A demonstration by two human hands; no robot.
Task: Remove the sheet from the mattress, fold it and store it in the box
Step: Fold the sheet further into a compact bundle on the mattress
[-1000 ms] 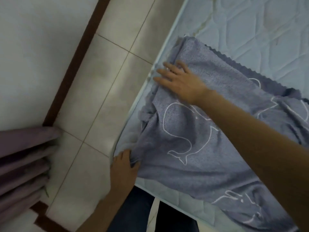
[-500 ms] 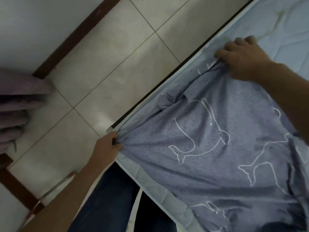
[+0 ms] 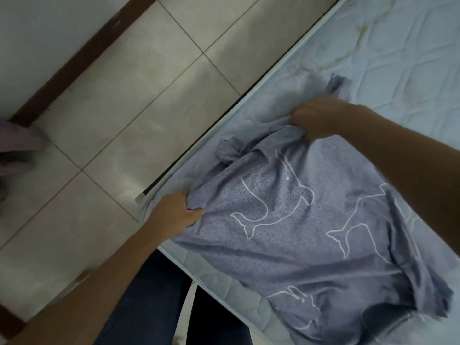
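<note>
Grey-blue sheet (image 3: 286, 232) bunched on the mattress (image 3: 398, 58), both hands, left (image 3: 178, 212) and right (image 3: 321, 118), clutching its edge mid-fold; next, likely bring corners together.

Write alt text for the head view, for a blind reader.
Two bare hands grip a bunched blue-grey sheet printed with white whale outlines, lying on a pale quilted mattress. The left hand holds it at the mattress corner, the right hand farther along the edge. A tiled floor lies beside it.

text: none legible | sheet (image 3: 286, 220): white whale outlines only, no lettering
</note>
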